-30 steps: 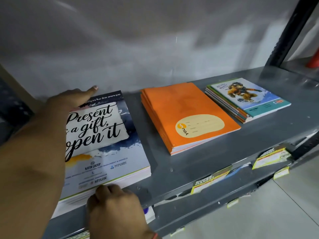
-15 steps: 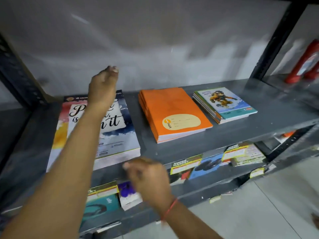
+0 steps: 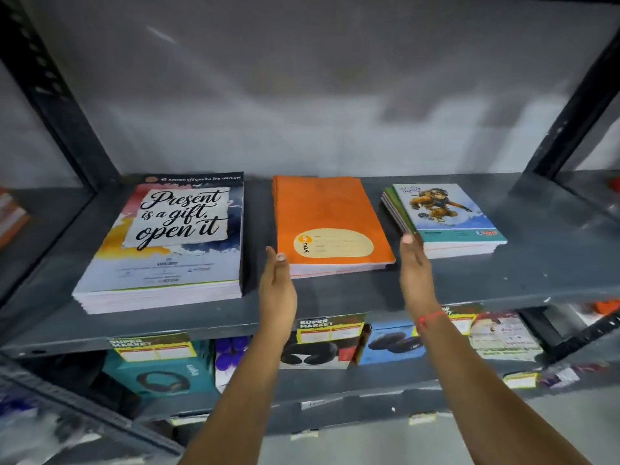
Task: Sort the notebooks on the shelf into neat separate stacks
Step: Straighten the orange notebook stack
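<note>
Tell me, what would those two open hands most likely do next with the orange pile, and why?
Probably close in on the orange stack from both sides to square it. The left hand and right hand flank it, palms facing inward, holding nothing, and the left fingertips already reach its near left corner.

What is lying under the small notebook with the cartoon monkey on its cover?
Under the small cartoon-monkey notebook lie more thin notebooks, their green and grey edges fanned out to its left, all on the grey metal shelf. Their covers are hidden.
</note>
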Demonstrator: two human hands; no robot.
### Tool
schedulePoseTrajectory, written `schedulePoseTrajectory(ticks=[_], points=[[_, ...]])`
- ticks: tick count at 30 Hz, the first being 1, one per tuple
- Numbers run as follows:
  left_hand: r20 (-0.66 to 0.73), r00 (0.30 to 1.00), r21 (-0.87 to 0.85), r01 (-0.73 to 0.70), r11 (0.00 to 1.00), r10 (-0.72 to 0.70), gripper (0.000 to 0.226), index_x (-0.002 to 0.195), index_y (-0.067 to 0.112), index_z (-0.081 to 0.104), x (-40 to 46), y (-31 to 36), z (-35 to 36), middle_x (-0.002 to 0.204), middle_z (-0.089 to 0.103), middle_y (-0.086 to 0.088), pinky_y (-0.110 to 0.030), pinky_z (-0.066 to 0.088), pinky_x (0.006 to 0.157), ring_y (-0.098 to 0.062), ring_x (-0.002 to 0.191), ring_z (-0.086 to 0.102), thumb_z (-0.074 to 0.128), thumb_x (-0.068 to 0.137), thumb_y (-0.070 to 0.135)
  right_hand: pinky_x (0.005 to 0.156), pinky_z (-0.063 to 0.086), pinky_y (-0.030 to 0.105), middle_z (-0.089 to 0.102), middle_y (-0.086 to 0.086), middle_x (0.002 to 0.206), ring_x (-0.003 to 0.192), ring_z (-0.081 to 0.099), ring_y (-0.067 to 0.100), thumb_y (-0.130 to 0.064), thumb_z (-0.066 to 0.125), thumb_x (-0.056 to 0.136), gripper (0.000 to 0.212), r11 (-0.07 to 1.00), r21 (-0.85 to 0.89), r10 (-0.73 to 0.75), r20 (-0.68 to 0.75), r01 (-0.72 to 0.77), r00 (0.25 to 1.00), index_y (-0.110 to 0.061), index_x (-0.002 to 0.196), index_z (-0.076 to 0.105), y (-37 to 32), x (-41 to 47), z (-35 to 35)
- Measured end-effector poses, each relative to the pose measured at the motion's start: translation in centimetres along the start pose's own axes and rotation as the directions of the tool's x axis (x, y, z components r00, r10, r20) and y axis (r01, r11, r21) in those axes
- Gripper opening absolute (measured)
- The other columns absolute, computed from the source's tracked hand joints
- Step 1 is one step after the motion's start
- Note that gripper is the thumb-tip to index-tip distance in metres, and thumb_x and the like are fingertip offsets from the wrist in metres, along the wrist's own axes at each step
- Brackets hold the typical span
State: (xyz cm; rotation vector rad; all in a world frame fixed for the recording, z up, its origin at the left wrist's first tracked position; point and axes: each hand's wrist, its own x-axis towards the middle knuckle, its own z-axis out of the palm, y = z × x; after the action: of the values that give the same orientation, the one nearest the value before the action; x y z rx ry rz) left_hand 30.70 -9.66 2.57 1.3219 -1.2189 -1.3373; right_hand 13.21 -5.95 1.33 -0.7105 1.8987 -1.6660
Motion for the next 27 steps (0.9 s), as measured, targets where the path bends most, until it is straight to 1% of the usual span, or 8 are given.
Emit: schedulePoseTrajectory(ticks=[5, 10, 13, 16, 19, 21, 24, 27], points=[[-0.149, 0.986, -0.078, -0.087, 0.993, 0.074, 0.043, 0.139, 0.009, 0.04, 0.1, -0.8, 1.8, 0.149, 0.037, -0.001, -0.021, 0.022, 0.104, -0.019, 0.139, 0.033, 0.033, 0.099, 0.024, 0.113, 0.031, 0.039, 0.052, 0.005, 0.139, 0.131, 0.045, 0.021, -0.053, 0.032, 0.093, 0.058, 1.0, -0.008, -0.013, 0.264, 0.015, 0.964, -0.017, 0.136, 0.048, 0.7, 0.6, 0.0], [-0.244, 0.967, -0.06, -0.097, 0.993, 0.08, 0.043, 0.139, 0.011, 0.042, 0.0, -0.9, 3.0, 0.145, 0.043, -0.001, -0.022, 0.025, 0.103, -0.018, 0.135, 0.037, 0.035, 0.099, 0.024, 0.112, 0.024, 0.033, 0.038, -0.001, 0.149, 0.135, 0.035, 0.015, -0.047, 0.031, 0.096, 0.057, 0.996, -0.051, -0.047, 0.407, 0.074, 0.912, -0.022, 0.147, 0.028, 0.6, 0.9, -1.4], [-0.206, 0.978, -0.088, -0.045, 0.995, 0.026, 0.042, 0.139, 0.019, 0.042, -0.4, -0.5, 2.4, 0.132, 0.047, 0.009, -0.02, 0.023, 0.098, -0.008, 0.123, 0.039, 0.04, 0.097, 0.023, 0.114, 0.021, 0.034, 0.036, -0.012, 0.143, 0.133, 0.031, 0.009, -0.044, 0.037, 0.095, 0.063, 0.998, -0.041, -0.025, 0.549, 0.057, 0.835, -0.024, 0.15, 0.013, 0.3, 1.4, -2.3], [-0.08, 0.996, -0.154, -0.062, 0.986, 0.05, 0.046, 0.14, 0.015, 0.04, -0.3, -1.0, 0.8, 0.139, 0.049, 0.003, -0.019, 0.029, 0.102, -0.01, 0.129, 0.041, 0.046, 0.095, 0.011, 0.111, 0.027, 0.03, 0.039, -0.03, 0.124, 0.123, 0.037, -0.002, -0.029, 0.055, 0.091, 0.079, 0.996, -0.001, -0.071, 0.618, 0.091, 0.783, -0.022, 0.15, 0.003, 0.7, 1.9, -3.3], [-0.086, 0.993, -0.128, -0.09, 0.988, 0.08, 0.046, 0.139, 0.012, 0.042, -0.4, -1.3, 0.5, 0.131, 0.052, 0.004, -0.005, 0.04, 0.087, -0.009, 0.119, 0.047, 0.047, 0.093, 0.004, 0.111, 0.031, 0.024, 0.044, -0.036, 0.121, 0.112, 0.043, -0.022, -0.01, 0.058, 0.089, 0.069, 0.989, 0.03, -0.131, 0.622, 0.143, 0.772, -0.019, 0.147, 0.022, 1.7, 3.0, -4.0], [-0.121, 0.988, -0.134, -0.114, 0.984, 0.098, 0.045, 0.136, 0.009, 0.044, -0.3, -1.4, 0.8, 0.125, 0.052, 0.006, 0.003, 0.044, 0.071, -0.003, 0.106, 0.051, 0.047, 0.092, 0.001, 0.111, 0.032, 0.023, 0.049, -0.022, 0.134, 0.123, 0.045, -0.011, -0.007, 0.057, 0.09, 0.06, 0.985, 0.053, -0.16, 0.617, 0.162, 0.77, -0.02, 0.144, 0.033, 1.9, 3.1, -4.2], [-0.145, 0.983, -0.148, -0.134, 0.98, 0.112, 0.045, 0.135, 0.006, 0.046, 0.0, -1.5, 1.0, 0.126, 0.053, 0.005, 0.001, 0.046, 0.072, -0.006, 0.109, 0.05, 0.049, 0.09, -0.002, 0.1, 0.037, 0.007, 0.049, -0.01, 0.138, 0.128, 0.044, 0.0, -0.004, 0.056, 0.09, 0.057, 0.984, 0.092, -0.177, 0.601, 0.152, 0.779, -0.017, 0.142, 0.037, 2.0, 3.2, -4.0], [-0.184, 0.976, -0.148, -0.145, 0.978, 0.117, 0.044, 0.132, 0.004, 0.048, 0.3, -1.8, 1.1, 0.122, 0.055, 0.004, 0.003, 0.045, 0.072, -0.003, 0.099, 0.054, 0.051, 0.089, -0.002, 0.088, 0.039, -0.003, 0.051, -0.01, 0.133, 0.114, 0.05, -0.01, -0.002, 0.057, 0.089, 0.056, 0.99, 0.098, -0.143, 0.571, 0.107, 0.808, -0.013, 0.14, 0.039, 1.9, 3.5, -3.7]])
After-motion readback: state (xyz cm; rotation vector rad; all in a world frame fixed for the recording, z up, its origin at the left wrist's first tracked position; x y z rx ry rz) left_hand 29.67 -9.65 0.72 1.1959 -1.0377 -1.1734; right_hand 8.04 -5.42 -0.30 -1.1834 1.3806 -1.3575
